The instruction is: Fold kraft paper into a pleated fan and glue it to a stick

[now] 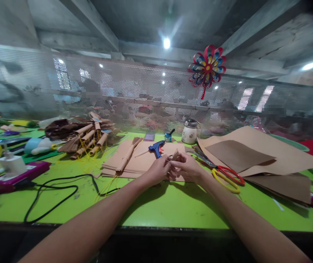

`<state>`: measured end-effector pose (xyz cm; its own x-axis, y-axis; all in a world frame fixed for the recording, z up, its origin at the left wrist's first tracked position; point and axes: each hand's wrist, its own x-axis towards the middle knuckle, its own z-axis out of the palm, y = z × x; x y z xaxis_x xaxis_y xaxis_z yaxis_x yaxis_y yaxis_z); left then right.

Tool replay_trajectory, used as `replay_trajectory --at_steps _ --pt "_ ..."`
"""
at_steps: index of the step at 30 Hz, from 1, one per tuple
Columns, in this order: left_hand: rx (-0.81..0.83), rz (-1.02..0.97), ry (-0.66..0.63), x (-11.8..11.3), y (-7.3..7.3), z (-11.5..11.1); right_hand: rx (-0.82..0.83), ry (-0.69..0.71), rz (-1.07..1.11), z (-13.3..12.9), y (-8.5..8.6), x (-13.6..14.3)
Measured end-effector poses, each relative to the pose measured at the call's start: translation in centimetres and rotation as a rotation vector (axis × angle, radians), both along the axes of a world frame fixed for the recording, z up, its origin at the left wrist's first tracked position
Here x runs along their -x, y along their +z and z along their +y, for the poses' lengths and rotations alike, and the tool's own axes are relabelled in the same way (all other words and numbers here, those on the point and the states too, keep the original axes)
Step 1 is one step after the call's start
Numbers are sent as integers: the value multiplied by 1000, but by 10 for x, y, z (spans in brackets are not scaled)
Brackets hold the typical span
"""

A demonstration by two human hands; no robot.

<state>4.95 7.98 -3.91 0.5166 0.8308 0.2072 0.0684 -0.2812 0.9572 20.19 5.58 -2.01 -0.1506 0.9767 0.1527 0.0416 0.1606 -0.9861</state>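
My left hand [160,170] and my right hand [186,165] meet over the front edge of a stack of brown paper sheets [145,164]. Between their closed fingers is a small piece of pleated brown paper [175,156], its fanned end pointing up; the fingers hide the rest of it. Just behind my left hand lies a blue glue gun [155,148] on the stack. A rolled brown paper piece with a fringed end [127,157] rests on the stack's left part. Scissors with red and yellow handles [226,177] lie to the right of my right hand.
Rolled paper pieces with yellow strings [90,140] are piled at the left. A purple power strip [22,177] and black cable [75,187] lie front left. Large brown sheets [271,149] spread right. A jar [189,132] and small blue pot [167,137] stand behind.
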Motion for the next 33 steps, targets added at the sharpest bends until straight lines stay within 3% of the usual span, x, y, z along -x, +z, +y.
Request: replay_trajectory --at_steps 6,10,17,21,27,30,33 --pt "98 -134 -134 -2 4 -4 -33 18 136 9 -13 -4" --pt "205 -105 -67 2 6 -3 -144 -59 146 17 -18 -9" --pt "200 -110 -11 6 8 -3 -117 -5 252 15 -13 -8" --pt "117 -109 18 2 8 -2 -63 69 233 10 -13 -4" --pt "-188 -10 111 -1 11 -7 -99 -13 285 8 -8 -1" --pt "-277 41 145 1 10 -8 -109 -98 371 11 2 -13" --pt "-239 78 141 5 6 -6 -121 -230 491 19 15 -41"
